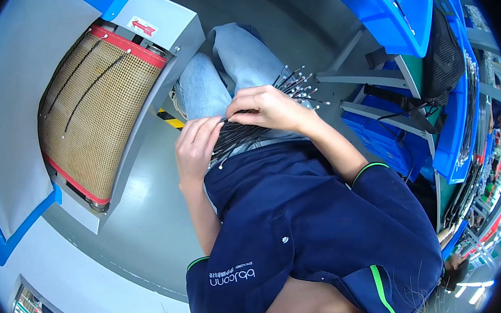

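A bundle of thin black cables [238, 136] lies across my lap, with small white connectors [299, 86] fanned out at its far right end. My left hand [195, 146] is closed at the near left end of the bundle, thumb and fingers pinching a black cable. Just to the right, my right hand [267, 108] reaches over the bundle and pinches the same spot, its fingertips almost meeting the left ones. The fingers cover most of the pinched piece. One white connector [221, 165] hangs loose below my left hand.
On the left stands a machine with a tan mesh conveyor belt [102, 98] edged in red; a few black cables [88, 102] rest on it. Blue bins [396, 18] holding cables line the right side above a grey metal frame [368, 76]. My knees [247, 52] are beyond the bundle.
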The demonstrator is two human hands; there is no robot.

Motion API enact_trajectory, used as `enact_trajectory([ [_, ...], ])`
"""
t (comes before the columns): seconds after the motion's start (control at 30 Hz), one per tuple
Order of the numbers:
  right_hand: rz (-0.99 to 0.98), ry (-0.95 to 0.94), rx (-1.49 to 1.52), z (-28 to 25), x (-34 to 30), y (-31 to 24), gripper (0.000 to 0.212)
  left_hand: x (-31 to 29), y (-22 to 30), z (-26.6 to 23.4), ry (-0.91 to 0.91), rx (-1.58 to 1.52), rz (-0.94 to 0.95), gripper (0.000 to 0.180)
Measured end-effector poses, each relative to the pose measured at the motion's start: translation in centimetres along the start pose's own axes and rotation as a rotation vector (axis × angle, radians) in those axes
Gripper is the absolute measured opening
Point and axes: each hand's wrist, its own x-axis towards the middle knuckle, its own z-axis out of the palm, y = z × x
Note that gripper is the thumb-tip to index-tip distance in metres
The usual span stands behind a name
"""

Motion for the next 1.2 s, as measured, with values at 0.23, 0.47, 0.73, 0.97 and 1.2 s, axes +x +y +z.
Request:
enact_trajectory([
  [0.23, -0.041, 0.051, 0.036, 0.4, -0.2, 0.3, 0.013, -0.1, 0.1, 0.0, 0.019, -0.061, 0.03, 0.021],
  [0.47, -0.013, 0.064, 0.016, -0.2, -0.2, 0.6, 0.011, 0.3, 0.4, 0.0, 0.014, -0.007, 0.054, 0.019],
  [0.73, 0.016, 0.034, -0.079, -2.0, -0.9, 2.0, 0.014, 0.2, -0.7, -1.5, 0.019, 0.084, 0.014, 0.017],
  [0.97, 0.191, 0.058, -0.31, -7.3, -3.6, 3.3, 0.015, -2.6, -3.0, -5.1, 0.097, 0.187, -0.285, 0.013],
  [1.2, 0.089, 0.14, -0.312, -7.1, -3.7, 2.6, 0.015, -2.9, -2.5, -5.1, 0.092, 0.151, -0.304, 0.012],
])
